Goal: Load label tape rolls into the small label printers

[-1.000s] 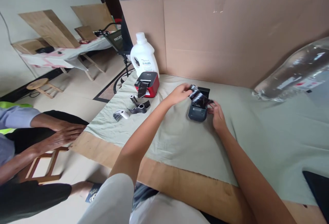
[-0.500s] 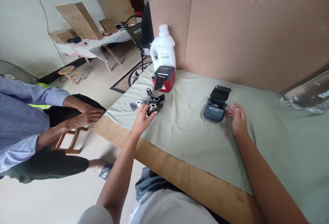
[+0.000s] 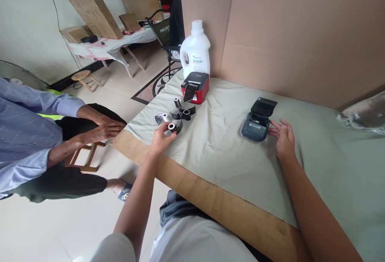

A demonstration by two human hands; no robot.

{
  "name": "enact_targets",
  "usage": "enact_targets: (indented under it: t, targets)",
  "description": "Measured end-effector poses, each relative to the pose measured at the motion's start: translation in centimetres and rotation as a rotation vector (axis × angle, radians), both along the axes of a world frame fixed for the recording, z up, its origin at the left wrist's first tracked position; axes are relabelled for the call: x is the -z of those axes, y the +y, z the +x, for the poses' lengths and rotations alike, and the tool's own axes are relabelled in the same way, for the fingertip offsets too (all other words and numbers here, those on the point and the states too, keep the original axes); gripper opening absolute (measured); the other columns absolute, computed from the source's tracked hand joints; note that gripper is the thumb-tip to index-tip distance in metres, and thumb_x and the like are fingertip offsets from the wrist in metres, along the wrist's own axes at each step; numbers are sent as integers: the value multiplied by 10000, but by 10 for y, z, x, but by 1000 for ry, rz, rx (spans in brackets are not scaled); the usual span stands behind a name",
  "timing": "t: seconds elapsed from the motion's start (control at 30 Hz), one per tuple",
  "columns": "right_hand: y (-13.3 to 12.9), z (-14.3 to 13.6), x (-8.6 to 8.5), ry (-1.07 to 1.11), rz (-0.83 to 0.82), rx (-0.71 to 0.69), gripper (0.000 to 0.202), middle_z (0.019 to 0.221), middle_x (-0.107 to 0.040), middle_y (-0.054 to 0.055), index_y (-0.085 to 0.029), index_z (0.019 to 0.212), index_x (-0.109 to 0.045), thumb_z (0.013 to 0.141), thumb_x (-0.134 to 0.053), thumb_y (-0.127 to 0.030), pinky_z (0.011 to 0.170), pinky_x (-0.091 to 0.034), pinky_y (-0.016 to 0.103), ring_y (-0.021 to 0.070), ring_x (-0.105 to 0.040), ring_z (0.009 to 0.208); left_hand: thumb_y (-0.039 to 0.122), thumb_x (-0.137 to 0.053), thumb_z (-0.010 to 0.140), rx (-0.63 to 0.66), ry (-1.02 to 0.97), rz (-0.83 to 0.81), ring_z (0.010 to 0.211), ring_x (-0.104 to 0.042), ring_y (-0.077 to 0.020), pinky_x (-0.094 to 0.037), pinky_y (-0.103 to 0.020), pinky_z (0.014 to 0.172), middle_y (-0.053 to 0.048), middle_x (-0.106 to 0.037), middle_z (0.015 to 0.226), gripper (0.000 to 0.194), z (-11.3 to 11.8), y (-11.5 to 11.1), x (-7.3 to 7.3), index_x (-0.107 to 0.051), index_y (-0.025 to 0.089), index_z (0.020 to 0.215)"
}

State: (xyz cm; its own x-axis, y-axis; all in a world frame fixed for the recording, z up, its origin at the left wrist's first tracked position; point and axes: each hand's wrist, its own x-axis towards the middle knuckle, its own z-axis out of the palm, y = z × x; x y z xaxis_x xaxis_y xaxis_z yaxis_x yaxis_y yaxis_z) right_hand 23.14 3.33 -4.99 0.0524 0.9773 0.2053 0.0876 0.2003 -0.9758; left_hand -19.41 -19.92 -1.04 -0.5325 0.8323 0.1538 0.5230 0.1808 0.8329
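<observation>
My left hand has its thumb and fingers closed around a small roll of dark-printed paper at the near left of the cloth. Just beyond it lie several more rolls: a paper roll with a loose dark strip, a pale roll and a standing roll. On the right, a dark blue portable printer sits with its lid raised. My right hand is beside it, fingers extended and fingertips at the printer's right side.
Behind the rolls stand a red-and-black printer with a dark strip coming out and a white jug. A cardboard panel borders the back. Clear plastic wrap lies at right. A seated person's hands rest near the table's left corner.
My left hand has moved the paper roll slightly toward me and left, away from the other rolls. My right hand stays by the blue printer. The view has shifted slightly.
</observation>
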Motion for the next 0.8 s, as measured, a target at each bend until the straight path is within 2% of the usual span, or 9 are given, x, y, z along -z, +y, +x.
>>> enact_targets:
  t: [0.13, 0.33, 0.4, 0.5, 0.57, 0.63, 0.73, 0.8]
  targets:
    - [0, 0, -1, -5, -6, -2, 718, 1318, -717, 247, -195, 1287, -535, 872, -566, -780, 863, -523, 435, 194, -667, 811, 370, -683, 761, -40, 73, -114, 1103, -720, -301, -534, -414, 996, -83, -771, 1110, 390, -1, 5, 3, -681, 200, 1112]
    - [0, -1, -2, -13, 6, 2, 645, 1317, -713, 268, -195, 1274, -542, 897, -568, -717, 850, -523, 435, 206, -667, 800, 383, -685, 795, -39, 140, -106, 1112, -691, -294, -512, -440, 1031, -90, -751, 1158, 451, 0, -1, 4, -681, 205, 1210]
    - [-1, -1, -2, -14, 4, 1, 602, 1315, -715, 259, -205, 1269, -543, 911, -562, -688, 852, -526, 432, 208, -671, 804, 389, -727, 778, -24, 169, -36, 1122, -673, -285, -509, -450, 1045, -105, -725, 1264, 555, -3, -3, -1, -649, 211, 1298]
    - [-2, -1, -3, -21, 2, -1, 556, 1312, -719, 240, -221, 1257, -544, 919, -555, -663, 854, -530, 424, 204, -674, 804, 433, -763, 794, -61, 192, 70, 1094, -662, -255, -529, -426, 1007, -111, -669, 1395, 633, -17, 3, -20, -609, 232, 1375]
    - [-2, -1, -4, -26, 3, 1, 545, 1309, -721, 232, -224, 1245, -545, 914, -558, -657, 847, -530, 419, 201, -673, 802, 427, -734, 839, -101, 253, 93, 1096, -663, -250, -527, -413, 1008, -109, -684, 1368, 563, -34, 19, -36, -629, 225, 1354]
    - [-2, -3, -6, -28, 2, 6, 532, 1302, -724, 223, -225, 1233, -548, 910, -560, -648, 835, -528, 413, 196, -671, 796, 371, -696, 870, -82, 358, 47, 1111, -668, -260, -514, -416, 1035, -110, -718, 1309, 506, -55, 47, -52, -651, 205, 1347]
    - [-2, -5, -7, -25, -6, 15, 498, 1284, -736, 207, -230, 1213, -550, 911, -552, -626, 819, -524, 403, 186, -665, 778, 245, -700, 828, 32, 474, -178, 1145, -680, -290, -514, -418, 1038, -110, -724, 1339, 568, -81, 99, -68, -659, 210, 1393]
    - [-1, -5, -7, -16, -11, 22, 479, 1274, -742, 200, -230, 1205, -552, 916, -545, -611, 809, -522, 396, 180, -663, 768, 189, -741, 758, 113, 463, -342, 1141, -693, -305, -522, -401, 1021, -97, -738, 1332, 615, -92, 129, -72, -696, 225, 1370]
